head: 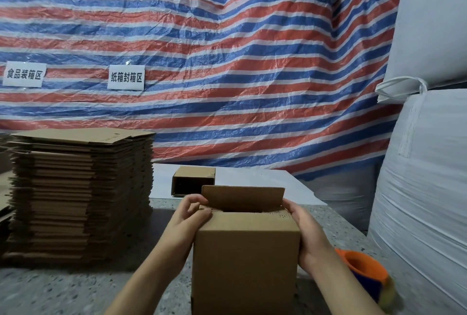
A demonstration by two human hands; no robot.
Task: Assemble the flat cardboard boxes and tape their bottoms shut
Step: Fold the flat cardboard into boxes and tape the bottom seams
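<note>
A cardboard box [246, 259] stands upright on the speckled bench [63, 289], held between both hands. The left hand [193, 213] sits at the box's upper left corner, its fingers curled over the near top flap and pinching its edge. The right hand [307, 228] lies flat along the box's right side, fingers fairly straight and pressed against the cardboard near the top edge. The far flap [242, 197] stands up just beyond both hands, and the box's top is partly open between the flaps.

Well to the left of the left hand rises a tall stack of flat boxes [80, 195]. Just beyond the left hand, a smaller assembled box [193, 180] lies on its side on a white sheet [265, 183]. Below and to the right of the right hand sits an orange-and-blue tape dispenser [366, 274], blurred at the frame's edge, so its details are unclear. A striped tarp [227, 61] hangs behind, and white sacks [424, 163] stand far right of the right hand.
</note>
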